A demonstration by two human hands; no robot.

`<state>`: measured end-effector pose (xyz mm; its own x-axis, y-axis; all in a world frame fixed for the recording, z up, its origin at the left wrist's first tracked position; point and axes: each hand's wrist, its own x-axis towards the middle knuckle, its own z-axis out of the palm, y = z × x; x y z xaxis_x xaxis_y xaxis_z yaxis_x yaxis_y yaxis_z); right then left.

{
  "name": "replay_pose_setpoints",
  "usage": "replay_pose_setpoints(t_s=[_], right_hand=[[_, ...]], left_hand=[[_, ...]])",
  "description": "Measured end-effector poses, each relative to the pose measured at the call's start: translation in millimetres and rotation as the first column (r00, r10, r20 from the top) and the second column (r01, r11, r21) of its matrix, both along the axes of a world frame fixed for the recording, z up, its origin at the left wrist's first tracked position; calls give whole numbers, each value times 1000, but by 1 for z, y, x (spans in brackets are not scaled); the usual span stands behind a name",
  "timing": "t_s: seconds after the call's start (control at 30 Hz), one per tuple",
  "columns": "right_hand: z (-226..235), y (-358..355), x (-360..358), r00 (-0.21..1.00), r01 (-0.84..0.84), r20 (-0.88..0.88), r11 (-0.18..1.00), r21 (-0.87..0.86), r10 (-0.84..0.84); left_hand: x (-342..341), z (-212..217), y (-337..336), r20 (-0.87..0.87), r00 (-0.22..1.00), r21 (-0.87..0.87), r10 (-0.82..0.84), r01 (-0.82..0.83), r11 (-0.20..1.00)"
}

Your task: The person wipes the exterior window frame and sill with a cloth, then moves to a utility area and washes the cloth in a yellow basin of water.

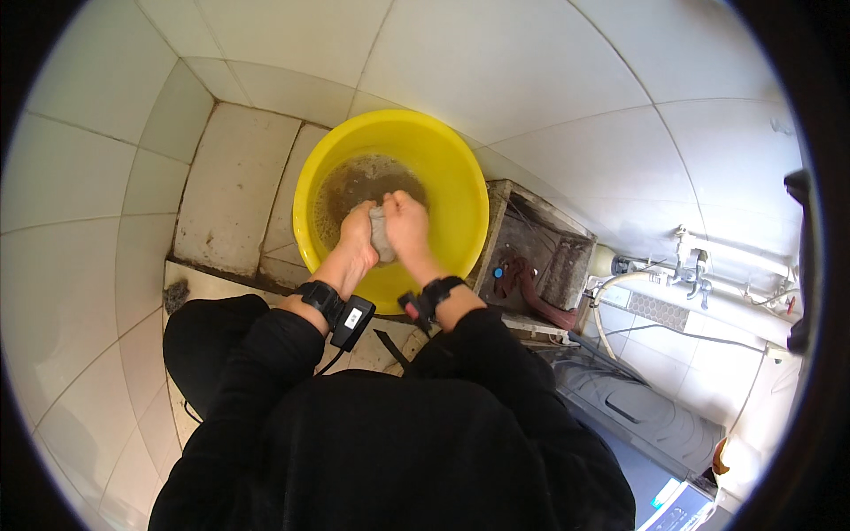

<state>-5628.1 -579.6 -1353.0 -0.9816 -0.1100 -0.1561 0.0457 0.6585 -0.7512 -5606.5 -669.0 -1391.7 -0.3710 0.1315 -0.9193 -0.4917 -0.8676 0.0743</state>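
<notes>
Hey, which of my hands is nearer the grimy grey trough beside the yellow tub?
Right. Your right hand is over the yellow tub, on the side toward the grey trough; your left hand is farther left, beyond the grey cloth between them.

A single fisheye view looks steeply down from the person's head, over the black-clothed torso (381, 442), with the hands (409, 232) and yellow basin (456, 168) close below, tiled walls (505, 62) bending toward its rim
</notes>
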Motion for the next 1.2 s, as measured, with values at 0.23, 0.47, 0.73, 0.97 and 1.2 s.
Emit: replay_pose_setpoints(t_s=[0.23,0.47,0.73,0.97,1.2], right_hand=[[-8,-1,19,984,-157,-122,957,-244,131],[7,1,0,986,157,57,986,-48,-154],[-7,11,10,991,31,-128,998,-57,-38],[-56,72,-48,895,-247,346,959,-143,282],[-23,70,-47,873,110,468,883,-457,134]], left_hand=[[2,2,-5,-195,979,-90,64,-83,992],[2,-1,15,-61,996,-5,70,-71,997],[2,11,0,-95,995,-260,-36,10,966],[-2,48,3,-98,956,-475,-275,198,858],[2,33,-4,-218,974,-545,-58,-72,835]])
